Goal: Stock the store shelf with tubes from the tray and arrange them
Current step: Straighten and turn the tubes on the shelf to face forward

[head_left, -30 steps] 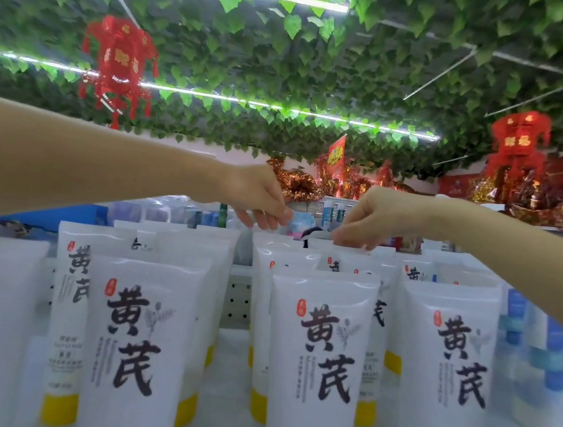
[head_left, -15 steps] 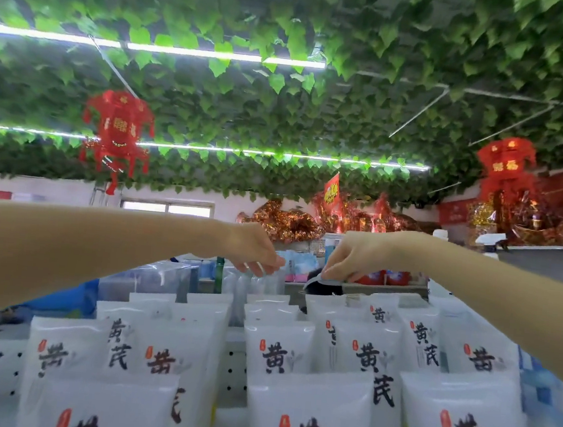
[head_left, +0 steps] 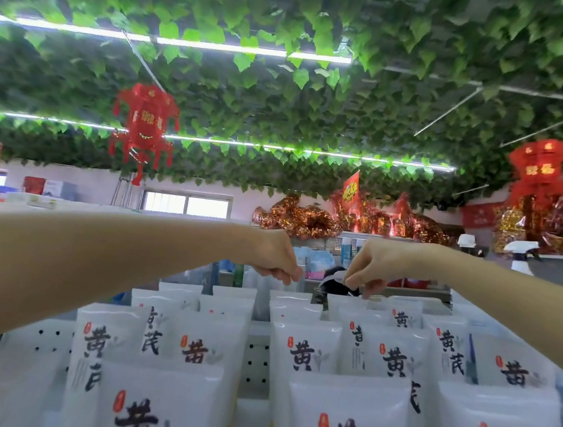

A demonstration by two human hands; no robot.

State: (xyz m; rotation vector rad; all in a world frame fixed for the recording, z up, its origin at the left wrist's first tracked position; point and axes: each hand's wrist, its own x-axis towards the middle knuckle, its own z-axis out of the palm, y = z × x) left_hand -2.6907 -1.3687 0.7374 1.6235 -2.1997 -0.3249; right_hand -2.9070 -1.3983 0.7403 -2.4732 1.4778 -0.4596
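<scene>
- Up and left of your left hand, a red lantern (head_left: 144, 124) hangs from a ceiling covered in green leaves (head_left: 283, 110), with a light strip (head_left: 152, 38) running across it.
- Your left hand (head_left: 277, 257) is stretched out over the back rows with its fingers curled in. I can't tell if there's anything in them, nothing shows.
- Below and in front of that hand, white tubes (head_left: 308, 350) with big black characters stand upright in packed rows, so the stock's on the shelf. A perforated shelf panel (head_left: 257, 359) shows in the gap between the two blocks of tubes.
- Between your hands there's a dark blurry thing (head_left: 335, 284), too fuzzy to call.
- Your right hand (head_left: 371, 266) is just across from the left, close but not touching. Its fingertips (head_left: 374, 291) come down on the top seam of a back-row tube (head_left: 384, 306) and look pinched on it.
- Below that grip, more of the same tubes run toward you, some turned a bit sideways.
- Right of the right hand, a white spray bottle (head_left: 520, 257) sits on a higher ledge, and a second red lantern (head_left: 538, 169) hangs above it.
</scene>
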